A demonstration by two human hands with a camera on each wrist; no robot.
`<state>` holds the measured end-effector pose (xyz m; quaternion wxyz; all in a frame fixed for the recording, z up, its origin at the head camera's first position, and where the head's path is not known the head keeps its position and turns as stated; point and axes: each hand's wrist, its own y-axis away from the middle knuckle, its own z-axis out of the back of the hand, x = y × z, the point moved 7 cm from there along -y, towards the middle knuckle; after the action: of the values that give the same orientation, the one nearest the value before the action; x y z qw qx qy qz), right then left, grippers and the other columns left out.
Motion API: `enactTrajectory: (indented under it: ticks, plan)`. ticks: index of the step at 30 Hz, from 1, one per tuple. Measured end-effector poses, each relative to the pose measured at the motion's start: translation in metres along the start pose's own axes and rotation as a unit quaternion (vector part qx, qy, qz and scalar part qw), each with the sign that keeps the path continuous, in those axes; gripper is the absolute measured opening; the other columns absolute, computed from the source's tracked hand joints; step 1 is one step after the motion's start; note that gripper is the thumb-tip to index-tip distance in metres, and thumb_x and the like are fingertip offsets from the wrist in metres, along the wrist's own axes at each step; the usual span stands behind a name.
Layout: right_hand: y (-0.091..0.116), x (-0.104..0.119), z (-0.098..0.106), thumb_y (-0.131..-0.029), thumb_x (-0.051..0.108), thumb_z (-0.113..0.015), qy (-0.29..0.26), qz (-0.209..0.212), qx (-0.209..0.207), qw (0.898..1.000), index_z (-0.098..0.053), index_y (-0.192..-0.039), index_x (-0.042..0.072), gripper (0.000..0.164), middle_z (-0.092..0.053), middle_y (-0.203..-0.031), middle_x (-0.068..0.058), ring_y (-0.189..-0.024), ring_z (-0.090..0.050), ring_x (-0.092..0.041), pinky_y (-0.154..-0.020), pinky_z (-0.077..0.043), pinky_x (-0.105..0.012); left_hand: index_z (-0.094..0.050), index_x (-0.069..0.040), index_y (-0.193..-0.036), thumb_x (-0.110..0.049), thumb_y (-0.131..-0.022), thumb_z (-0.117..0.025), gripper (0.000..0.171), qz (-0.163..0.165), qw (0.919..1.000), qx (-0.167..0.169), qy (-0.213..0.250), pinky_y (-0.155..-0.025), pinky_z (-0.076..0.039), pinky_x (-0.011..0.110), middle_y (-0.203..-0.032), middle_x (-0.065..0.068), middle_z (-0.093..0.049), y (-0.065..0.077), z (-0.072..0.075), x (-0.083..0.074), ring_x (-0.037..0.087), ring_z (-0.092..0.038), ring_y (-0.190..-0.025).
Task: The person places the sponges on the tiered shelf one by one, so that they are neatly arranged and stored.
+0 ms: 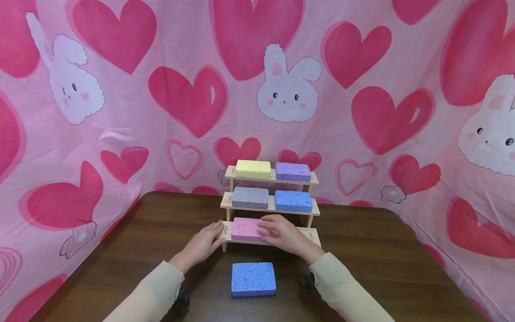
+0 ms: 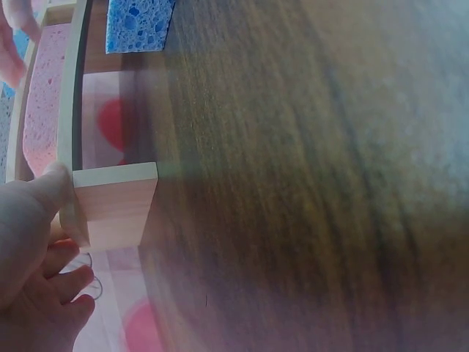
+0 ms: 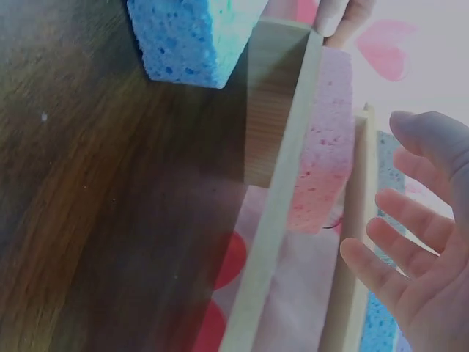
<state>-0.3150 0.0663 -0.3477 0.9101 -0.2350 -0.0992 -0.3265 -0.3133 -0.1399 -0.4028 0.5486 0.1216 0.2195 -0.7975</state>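
A three-tier wooden stand [image 1: 311, 234] holds several sponges. On its lowest step lies a pink sponge [image 1: 243, 228], towards the left end. My left hand [image 1: 202, 243] grips the left end of that step; in the left wrist view its thumb lies on the front edge, near the pink sponge. Over the right part of the pink sponge hovers my right hand [image 1: 284, 236]. In the right wrist view the right hand [image 3: 432, 227] has its fingers apart, holding nothing and separate from the pink sponge [image 3: 322, 139]. A blue sponge [image 1: 253, 279] lies on the table in front of the stand.
A grey sponge [image 1: 250, 197] and another blue sponge [image 1: 293, 201] sit on the middle step. The top step carries a yellow sponge [image 1: 253, 169] and a purple sponge [image 1: 293, 171]. Behind the dark wooden table [image 1: 374, 268] hangs a pink heart-and-rabbit cloth [image 1: 241, 116].
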Motion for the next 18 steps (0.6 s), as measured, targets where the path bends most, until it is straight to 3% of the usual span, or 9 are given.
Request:
enactTrajectory:
  ticks: [8, 18]
  plan:
    - [0.014, 0.009, 0.004, -0.085, 0.022, -0.068, -0.05, -0.02, 0.024, 0.998, -0.062, -0.121, 0.013, 0.038, -0.051, -0.127, -0.004, -0.116, -0.044, -0.019, -0.095, -0.041, -0.04, -0.048, 0.0, -0.133, -0.027, -0.087, -0.064, 0.055, 0.003, 1.0, 0.002, -0.001, -0.1, -0.032, 0.05, -0.14, 0.015, -0.04, 0.0, 0.0, 0.001, 0.033, -0.035, -0.128]
    - [0.029, 0.026, 0.003, -0.084, 0.029, -0.069, -0.048, 0.024, 0.03, 0.998, -0.062, -0.121, 0.012, 0.041, -0.054, -0.123, -0.003, -0.115, -0.047, -0.019, -0.097, -0.039, -0.039, -0.048, 0.0, -0.132, -0.026, -0.087, -0.064, 0.055, 0.0, 1.0, -0.001, 0.0, -0.1, -0.032, 0.049, -0.139, 0.015, -0.04, 0.0, 0.0, 0.001, 0.033, -0.035, -0.128]
